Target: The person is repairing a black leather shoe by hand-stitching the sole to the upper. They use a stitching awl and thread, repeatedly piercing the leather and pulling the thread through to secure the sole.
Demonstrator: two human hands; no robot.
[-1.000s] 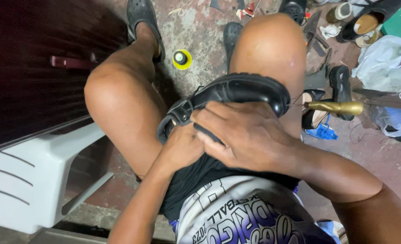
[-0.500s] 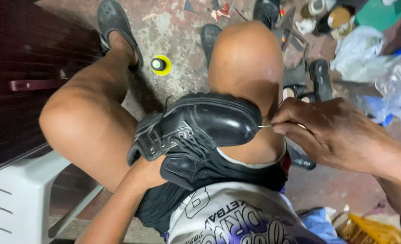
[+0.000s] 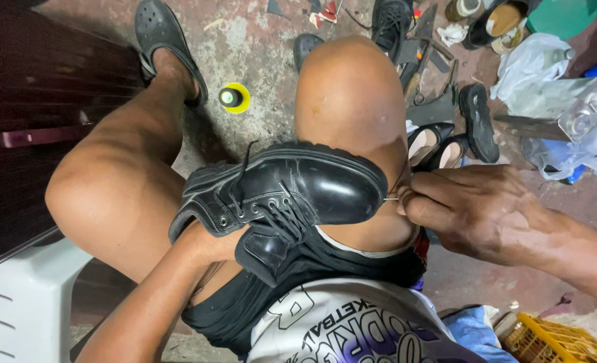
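Shoe: black lace-up shoe [image 3: 291,195] rests on my right thigh, toe at 3 o'clock.
Left hand: inside shoe, hidden; grip cannot tell.
Right hand [image 3: 476,212]: fingers pinched shut on needle [image 3: 392,199] at toe welt.
Progress: I judge stitching midway; thread [image 3: 400,176] slack, toe seam unfinished.

The shoe [image 3: 291,195] on the knee is glossy black, with black laces and small silver eyelets. The shorts [image 3: 298,282] are black, and the shirt [image 3: 352,329] is white with purple and black print. On the grey floor [image 3: 258,40] stands a small black spool on a yellow disc [image 3: 233,98]. The crate [image 3: 554,343] is yellow, the stool [image 3: 16,309] white.
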